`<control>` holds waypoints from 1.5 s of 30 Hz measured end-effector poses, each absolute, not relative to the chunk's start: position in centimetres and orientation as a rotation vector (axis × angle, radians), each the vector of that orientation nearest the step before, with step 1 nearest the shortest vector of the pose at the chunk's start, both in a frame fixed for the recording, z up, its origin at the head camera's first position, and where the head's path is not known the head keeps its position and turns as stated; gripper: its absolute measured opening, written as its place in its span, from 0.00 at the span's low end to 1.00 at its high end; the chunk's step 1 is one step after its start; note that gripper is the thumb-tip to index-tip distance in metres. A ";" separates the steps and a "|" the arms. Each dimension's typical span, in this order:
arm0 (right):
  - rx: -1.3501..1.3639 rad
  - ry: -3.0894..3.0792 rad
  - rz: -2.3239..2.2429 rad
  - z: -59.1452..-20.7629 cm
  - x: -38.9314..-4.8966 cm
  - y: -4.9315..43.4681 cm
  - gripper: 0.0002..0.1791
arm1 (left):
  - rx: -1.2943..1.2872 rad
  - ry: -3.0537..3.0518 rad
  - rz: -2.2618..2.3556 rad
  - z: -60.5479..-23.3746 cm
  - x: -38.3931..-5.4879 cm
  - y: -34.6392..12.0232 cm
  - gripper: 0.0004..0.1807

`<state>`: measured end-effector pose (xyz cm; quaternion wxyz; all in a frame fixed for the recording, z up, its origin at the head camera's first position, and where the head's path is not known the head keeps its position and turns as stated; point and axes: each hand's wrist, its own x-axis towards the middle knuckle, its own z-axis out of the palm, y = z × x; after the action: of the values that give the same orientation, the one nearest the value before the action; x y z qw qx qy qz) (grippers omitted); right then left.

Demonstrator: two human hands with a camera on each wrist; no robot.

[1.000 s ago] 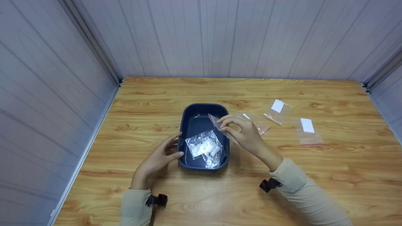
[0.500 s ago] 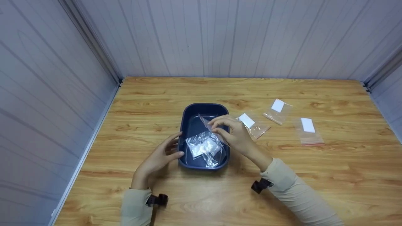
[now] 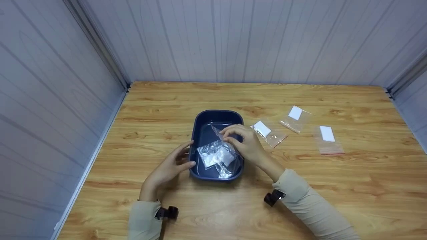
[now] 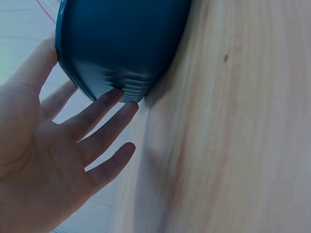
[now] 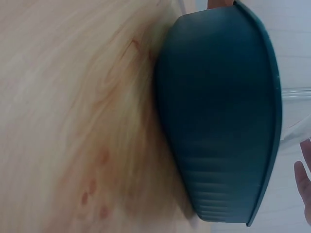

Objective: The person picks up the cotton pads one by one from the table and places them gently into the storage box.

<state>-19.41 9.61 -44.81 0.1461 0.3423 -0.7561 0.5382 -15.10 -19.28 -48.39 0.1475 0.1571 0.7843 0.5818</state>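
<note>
A dark blue plastic box (image 3: pixel 203 131) stands on the wooden table; inside it lie shiny clear zip bags (image 3: pixel 209 156) with white pieces in them. My left hand (image 3: pixel 168 168) rests against the box's left side, thumb at the rim. In the left wrist view its fingers (image 4: pixel 107 131) are spread along the ribbed outer wall. Over the box, my right hand (image 3: pixel 245 143) pinches a thin clear zip bag (image 3: pixel 216 130) between thumb and fingertips; its lower part overlaps the bags below. The right wrist view shows this bag's film above the rim, beside the fingertips (image 5: pixel 302 177).
Right of the box, three clear zip bags with white cards lie flat on the table: a near one (image 3: pixel 272 135), a farther one (image 3: pixel 295 116) and the rightmost one (image 3: pixel 328 141). Pale panel walls (image 3: pixel 213 40) enclose the table (image 3: pixel 367 186) at the back and sides.
My right hand has moved left over the box with the pinched bag, uncovering the nearest bag on the table. My left hand has stayed at the box's side.
</note>
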 end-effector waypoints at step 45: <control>0.852 -2.232 1.606 -43.6 -18.2 9.9 0.05 | 0.426 2.253 1.660 -48.3 -15.1 -19.2 0.40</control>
<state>-18.23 9.91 -43.55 0.1309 0.2933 -0.7687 0.5532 -15.09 -19.19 -48.29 0.1549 0.1489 0.7863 0.5793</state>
